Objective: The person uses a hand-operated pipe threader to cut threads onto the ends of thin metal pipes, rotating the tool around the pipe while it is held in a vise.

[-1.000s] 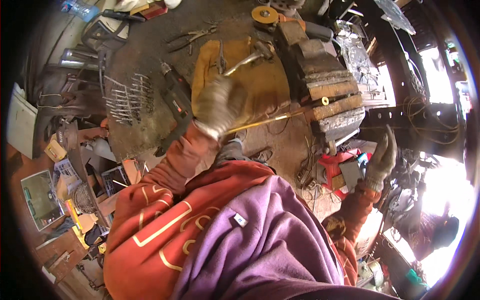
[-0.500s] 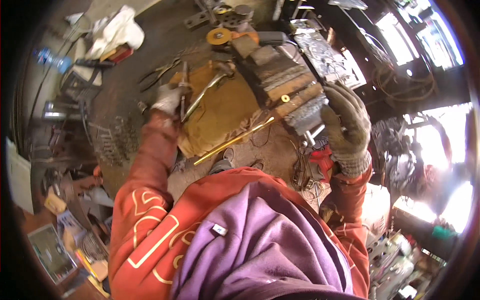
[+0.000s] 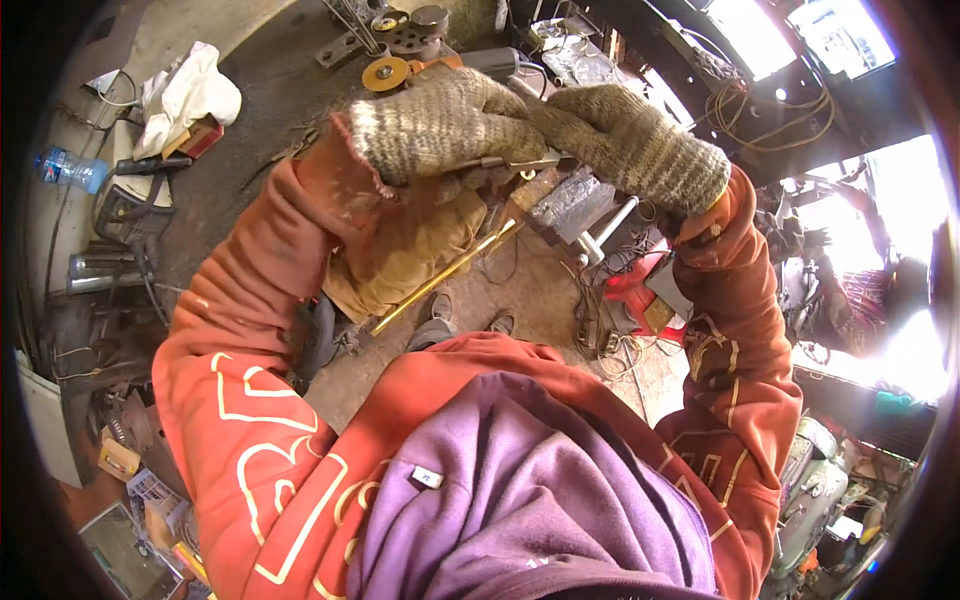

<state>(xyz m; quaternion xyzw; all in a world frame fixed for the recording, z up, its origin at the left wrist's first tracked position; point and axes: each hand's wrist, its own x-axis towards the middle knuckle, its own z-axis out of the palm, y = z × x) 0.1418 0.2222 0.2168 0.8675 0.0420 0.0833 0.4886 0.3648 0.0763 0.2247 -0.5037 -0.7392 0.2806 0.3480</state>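
Observation:
Both my gloved hands meet above the bench vise (image 3: pixel 575 205). My left hand (image 3: pixel 440 125), in a striped knit glove, has its fingers closed round a thin flat metal tool (image 3: pixel 490 162), mostly covered by the glove. My right hand (image 3: pixel 630 135) reaches in from the other side, fingers bent together at the tool's far end; what they grip is hidden. A small brass ring (image 3: pixel 527 174) shows on the vise just below the fingers. Below my left hand lies a brown cloth (image 3: pixel 400 260), with a long brass rod (image 3: pixel 440 278) along its near edge.
A grinder with an orange disc (image 3: pixel 386 73) lies on the dark bench (image 3: pixel 270 85) beyond my hands. White cloth (image 3: pixel 190 100) and a plastic bottle (image 3: pixel 72 170) are at the left. The vise handle (image 3: pixel 608 235) juts toward me. Cables and a red object (image 3: pixel 635 290) lie on the floor.
My left hand has risen from the cloth and moved right with the thin metal tool. My right hand has swung inward over the vise to meet it. The hammer is now covered.

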